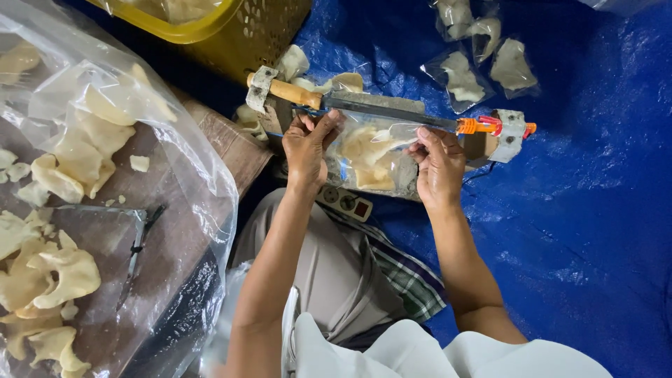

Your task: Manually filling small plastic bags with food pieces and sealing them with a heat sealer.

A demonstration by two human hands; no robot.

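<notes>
currently, head view: both hands pinch a clear plastic bag of pale crackers (371, 157) under the sealer bar (381, 105), centre far. left hand (306, 147) fingers clenched on the bag's left top edge, thumb up against the bar near its wooden handle (294, 91). right hand (437, 164) grips the right top edge, just below the orange end clip (476, 126). power strip (344, 203) sits near the left wrist. sealed packets (483, 56) lie far right on the blue tarp (595, 210). large open bag of crackers (77, 175) left, yellow basket (231, 28) far left.
</notes>
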